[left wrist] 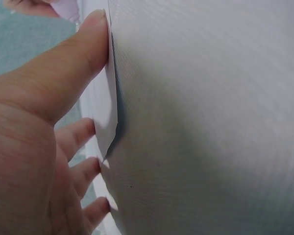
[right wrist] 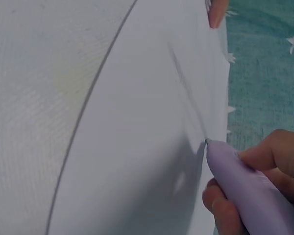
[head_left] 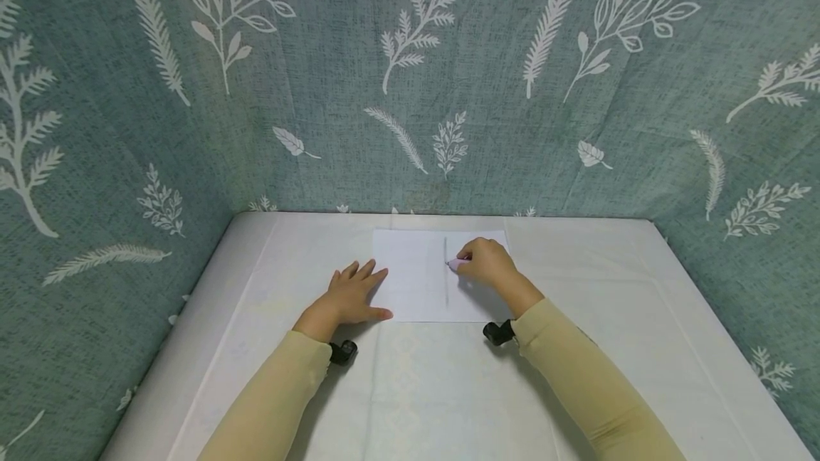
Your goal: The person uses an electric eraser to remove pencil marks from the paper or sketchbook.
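Right hand point(head_left: 488, 262): fingers and thumb curled around a lilac pen point(right wrist: 250, 186), its tip touching a sheet of white paper point(head_left: 410, 276) on the white-covered desk point(head_left: 423, 390). The tip meets a thin dark line point(head_left: 446, 294) that runs right of the sheet's middle, from near the far edge toward the near edge. Left hand point(head_left: 349, 301): spread open, grasping nothing, its thumb on the paper's near left corner. Behind the desk hangs green cloth point(head_left: 333, 62) with white leaf motifs.
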Available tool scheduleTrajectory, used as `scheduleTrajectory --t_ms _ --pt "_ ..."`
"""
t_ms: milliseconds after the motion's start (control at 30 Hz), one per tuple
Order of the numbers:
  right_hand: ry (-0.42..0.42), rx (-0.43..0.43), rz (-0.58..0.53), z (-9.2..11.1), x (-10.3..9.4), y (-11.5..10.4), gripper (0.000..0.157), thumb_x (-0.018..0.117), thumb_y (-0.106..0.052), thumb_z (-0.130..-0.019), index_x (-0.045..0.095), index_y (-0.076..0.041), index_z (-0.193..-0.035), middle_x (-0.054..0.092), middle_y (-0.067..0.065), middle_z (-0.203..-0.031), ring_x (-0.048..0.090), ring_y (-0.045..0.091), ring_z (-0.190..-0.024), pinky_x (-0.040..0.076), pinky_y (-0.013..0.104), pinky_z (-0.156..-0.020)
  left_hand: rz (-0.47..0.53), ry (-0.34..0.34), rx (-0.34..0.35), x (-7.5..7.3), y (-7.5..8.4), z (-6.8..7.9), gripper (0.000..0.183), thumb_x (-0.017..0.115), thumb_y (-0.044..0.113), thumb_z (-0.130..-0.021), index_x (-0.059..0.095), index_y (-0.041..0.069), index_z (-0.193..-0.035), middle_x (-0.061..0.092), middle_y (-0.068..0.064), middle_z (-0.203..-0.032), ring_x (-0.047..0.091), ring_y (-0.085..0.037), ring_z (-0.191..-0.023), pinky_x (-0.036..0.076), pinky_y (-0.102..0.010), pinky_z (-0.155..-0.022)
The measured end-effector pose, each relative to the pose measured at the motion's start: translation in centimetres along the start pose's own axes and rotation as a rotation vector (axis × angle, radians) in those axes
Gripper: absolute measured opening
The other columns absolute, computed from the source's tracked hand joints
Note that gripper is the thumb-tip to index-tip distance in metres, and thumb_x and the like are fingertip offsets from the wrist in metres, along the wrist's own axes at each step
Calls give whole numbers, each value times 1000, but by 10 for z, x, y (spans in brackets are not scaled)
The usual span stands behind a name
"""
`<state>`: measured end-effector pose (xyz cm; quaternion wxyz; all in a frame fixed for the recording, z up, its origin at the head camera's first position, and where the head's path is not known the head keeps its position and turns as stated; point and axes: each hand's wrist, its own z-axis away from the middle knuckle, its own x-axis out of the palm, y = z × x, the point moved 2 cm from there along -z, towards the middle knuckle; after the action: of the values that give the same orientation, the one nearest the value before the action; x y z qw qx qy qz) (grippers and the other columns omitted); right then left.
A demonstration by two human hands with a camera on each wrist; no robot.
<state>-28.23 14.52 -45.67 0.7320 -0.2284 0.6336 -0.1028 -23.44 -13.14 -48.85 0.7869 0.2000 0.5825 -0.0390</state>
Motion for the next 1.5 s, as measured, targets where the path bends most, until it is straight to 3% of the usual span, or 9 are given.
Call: scheduleTrajectory --t_ms 167,533,767,900,1200,1500 --pt "-29 17 -82 -2 1 5 23 70 -24 -79 72 -13 -99 67 2 -91 59 16 -78 47 34 -74 8 2 0 -1 0 1 93 61 68 -71 25 27 -147 11 -6 -154 5 -38 -139 4 -62 -106" --pt "-64 55 -120 -1 3 10 25 69 -28 -82 70 -15 -103 65 4 -91 58 14 -65 47 32 -65 4 16 1 4 -1 1 94 60 70 -70 27 27 -147 12 -6 -154 6 -38 -139 6 -62 -105" --pt "-37 15 -96 -2 4 11 25 66 -30 -84 71 -16 -105 65 6 -98 57 19 -80 46 34 -70 2 12 -3 1 2 1 93 61 69 -70 27 26 -146 13 -6 -154 7 -38 -138 7 -62 -105" --pt "-43 13 -101 -3 5 11 25 66 -30 -84 70 -16 -105 65 6 -98 57 18 -81 47 34 -70 -6 6 -8 1 2 1 94 61 69 -70 27 27 -147 13 -6 -154 7 -38 -139 7 -62 -105" --pt "-45 53 -124 -4 5 10 28 63 -31 -86 69 -16 -108 63 0 -66 57 15 -56 45 30 -55 14 9 11 -6 5 4 92 62 65 -72 27 23 -147 13 -9 -154 8 -39 -138 7 -62 -105" --pt "-36 42 -114 -6 4 9 27 64 -27 -84 71 -13 -107 66 0 -65 58 13 -53 46 29 -55 16 13 9 -8 6 5 92 63 64 -73 28 23 -146 14 -9 -153 8 -39 -138 7 -62 -105"
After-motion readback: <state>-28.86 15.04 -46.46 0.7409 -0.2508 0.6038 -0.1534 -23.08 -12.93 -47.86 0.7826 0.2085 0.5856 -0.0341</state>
